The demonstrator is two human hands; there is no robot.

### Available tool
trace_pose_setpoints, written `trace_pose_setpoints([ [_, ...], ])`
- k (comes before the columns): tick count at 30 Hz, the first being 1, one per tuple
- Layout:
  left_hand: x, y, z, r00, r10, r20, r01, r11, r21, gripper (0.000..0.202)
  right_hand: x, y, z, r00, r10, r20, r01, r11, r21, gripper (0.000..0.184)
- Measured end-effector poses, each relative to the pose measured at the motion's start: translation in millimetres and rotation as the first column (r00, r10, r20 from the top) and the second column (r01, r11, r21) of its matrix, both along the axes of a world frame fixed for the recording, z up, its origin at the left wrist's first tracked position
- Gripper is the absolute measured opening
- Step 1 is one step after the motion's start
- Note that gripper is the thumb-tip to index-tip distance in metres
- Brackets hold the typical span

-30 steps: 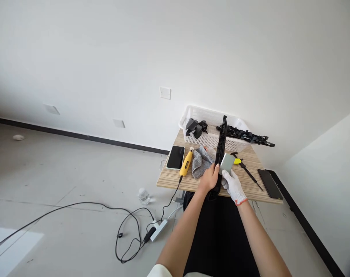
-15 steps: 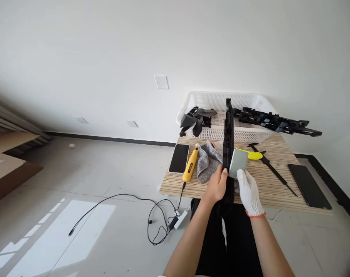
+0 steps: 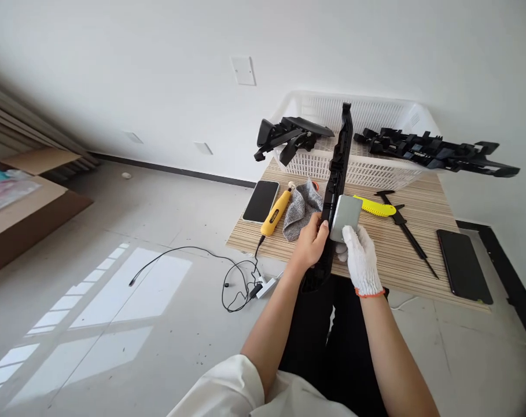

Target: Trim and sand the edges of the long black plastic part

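View has dipped; left grip (image 3: 311,242) (bare) wraps black strip (image 3: 338,162), right grip (image 3: 360,255) (gloved) pinches grey block (image 3: 348,214).

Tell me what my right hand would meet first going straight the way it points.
Probably the long black part, past the grey block the right hand holds; whether block and part touch is unclear.

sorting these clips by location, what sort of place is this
Probably a makeshift workspace in a plain room: a small wood-patterned table near a white wall carries a corded yellow power tool, a black caliper and a white basket holding black parts.
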State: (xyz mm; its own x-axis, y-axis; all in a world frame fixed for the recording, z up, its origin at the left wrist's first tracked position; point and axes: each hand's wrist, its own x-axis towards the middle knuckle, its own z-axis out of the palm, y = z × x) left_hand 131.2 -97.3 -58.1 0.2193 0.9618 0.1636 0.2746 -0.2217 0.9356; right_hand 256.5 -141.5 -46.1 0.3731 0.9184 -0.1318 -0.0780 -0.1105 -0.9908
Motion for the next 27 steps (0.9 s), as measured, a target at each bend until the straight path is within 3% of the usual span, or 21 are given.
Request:
trace_pose_setpoints([
  [4,-1,3,-2.6,1.0,-0.004,0.01,0.004,0.999,0.05,0.02,3,1,0.7,0.99,-0.06,-0.128,0.052,0.996,-0.068,0.037],
  [9,-1,6,-5.2,1.0,-0.023,-0.012,0.024,0.994,0.104,0.018,11,-2,4.4,0.984,0.01,-0.176,-0.03,0.993,-0.112,0.041],
  [13,0,6,-5.7,1.0,-0.017,-0.008,0.018,0.991,0.136,0.02,20,-3,2.0,0.977,-0.009,-0.215,0.014,1.0,0.025,0.047],
  [17,2,5,-7.7,1.0,0.003,-0.023,0.0,0.991,0.131,0.021,24,0,-0.3,0.964,0.009,-0.267,0.045,0.98,0.193,0.038],
  [19,3,5,-9.9,0.999,0.018,-0.04,-0.012,0.991,0.131,0.02,23,7,-0.4,0.972,0.002,-0.237,0.046,0.98,0.195,0.039],
  [23,4,1,-13.0,0.996,0.009,-0.092,-0.001,0.996,0.089,0.015,18,28,-1.0,0.984,-0.149,-0.1,0.166,0.969,0.182,0.039],
  [27,6,-7,-9.2,0.991,-0.02,-0.133,0.025,0.999,0.033,0.017,13,41,-6.0,0.941,-0.293,0.168,0.228,0.919,0.322,0.044],
])
